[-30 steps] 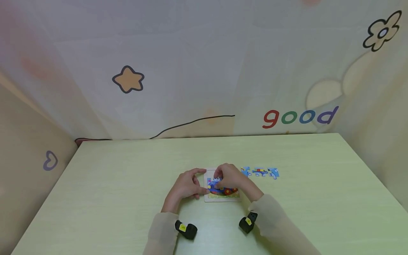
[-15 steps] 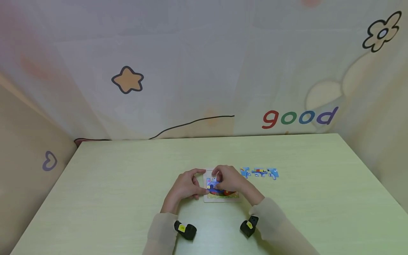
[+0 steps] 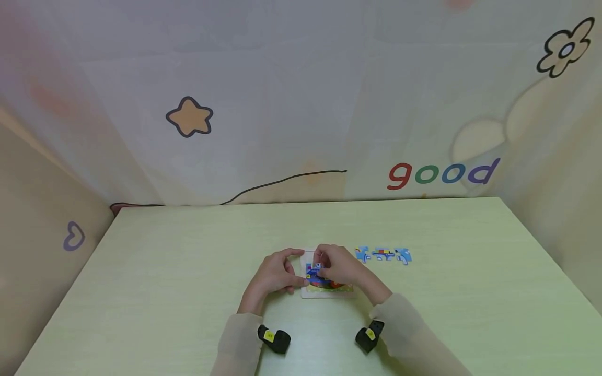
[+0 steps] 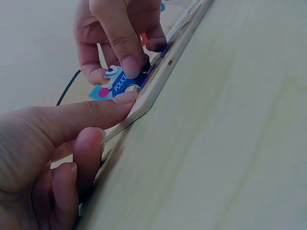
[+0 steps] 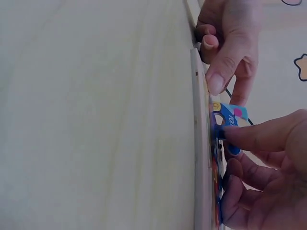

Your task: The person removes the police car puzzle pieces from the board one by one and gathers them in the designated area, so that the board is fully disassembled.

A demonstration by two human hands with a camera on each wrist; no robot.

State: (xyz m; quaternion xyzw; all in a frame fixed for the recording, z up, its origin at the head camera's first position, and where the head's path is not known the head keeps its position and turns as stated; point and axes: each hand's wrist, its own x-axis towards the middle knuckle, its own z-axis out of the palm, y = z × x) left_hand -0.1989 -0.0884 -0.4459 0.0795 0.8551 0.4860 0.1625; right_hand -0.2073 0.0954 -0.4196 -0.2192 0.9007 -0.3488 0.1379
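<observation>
A white-rimmed puzzle board (image 3: 304, 293) lies on the table, with a blue and red vehicle picture in it. My left hand (image 3: 276, 272) holds the board's left side, the index finger at the upper corner and the thumb on the rim. My right hand (image 3: 347, 267) reaches over the board and pinches a blue piece marked POLICE. This piece (image 4: 117, 86) stands tilted up from the board beside my left thumb in the left wrist view. In the right wrist view the same piece (image 5: 238, 113) shows between both hands, its lower edge hidden by fingers.
Three loose blue puzzle pieces lie in a row right of the board: one nearest it (image 3: 362, 254), a middle one with red and yellow (image 3: 383, 254), and a third (image 3: 403, 255). A printed cloth hangs behind the pale green table (image 3: 188, 250).
My right hand has shifted slightly toward me, still pinching the piece over the board. My left hand and the board have stayed in place, as have the loose pieces.
</observation>
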